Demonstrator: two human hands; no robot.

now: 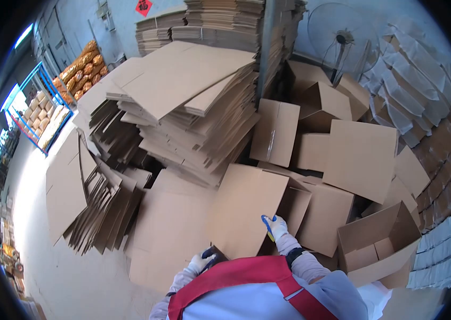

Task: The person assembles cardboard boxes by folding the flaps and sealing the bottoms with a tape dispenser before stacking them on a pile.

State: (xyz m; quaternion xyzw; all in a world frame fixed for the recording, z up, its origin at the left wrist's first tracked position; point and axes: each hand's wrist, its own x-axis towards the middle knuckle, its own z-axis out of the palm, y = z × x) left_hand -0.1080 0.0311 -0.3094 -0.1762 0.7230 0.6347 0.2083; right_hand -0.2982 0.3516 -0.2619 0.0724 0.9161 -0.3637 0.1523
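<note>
A partly opened cardboard box (247,205) stands in front of me, its broad plain side facing up and its open end to the right. My right hand (276,228), in a white glove with blue on the fingers, closes on the right edge of that side. A small yellow patch shows under this hand, too small to make out. At the near left corner of the box, my left hand (202,261) is gloved too and curled round a dark, shaded edge. Its fingertips are partly hidden. Beneath and left of the box lies a flat cardboard sheet (164,229).
A tall stack of flattened cartons (193,117) rises ahead, with more leaning cartons (103,208) at left. Open boxes (377,242) crowd the right. A fan (344,38) stands behind. Wrapped piles (412,85) line the right wall; a blue-framed cart (41,114) is far left.
</note>
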